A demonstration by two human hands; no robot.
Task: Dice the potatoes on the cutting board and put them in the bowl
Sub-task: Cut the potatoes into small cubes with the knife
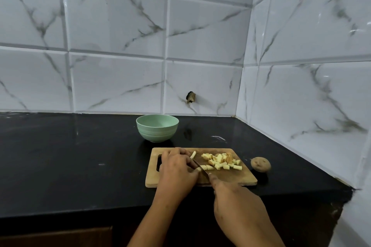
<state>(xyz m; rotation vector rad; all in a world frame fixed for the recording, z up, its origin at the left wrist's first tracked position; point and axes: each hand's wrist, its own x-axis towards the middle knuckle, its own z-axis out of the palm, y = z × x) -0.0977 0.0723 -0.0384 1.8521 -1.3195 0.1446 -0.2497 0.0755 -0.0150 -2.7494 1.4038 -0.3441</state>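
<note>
A wooden cutting board (236, 176) lies on the black counter. Several diced potato pieces (220, 161) are heaped on its right half. My left hand (176, 168) curls over potato strips at the board's left middle and holds them down; most of that potato is hidden under the fingers. My right hand (234, 200) grips a knife (200, 166) whose blade slants down beside my left fingers. A whole unpeeled potato (260, 164) sits on the counter just right of the board. The pale green bowl (157, 130) stands behind the board with nothing visible inside.
The black counter (80, 156) stretches to the left and ends at a front edge near me. White marble-patterned tiled walls (301, 96) close in behind and on the right, close to the whole potato.
</note>
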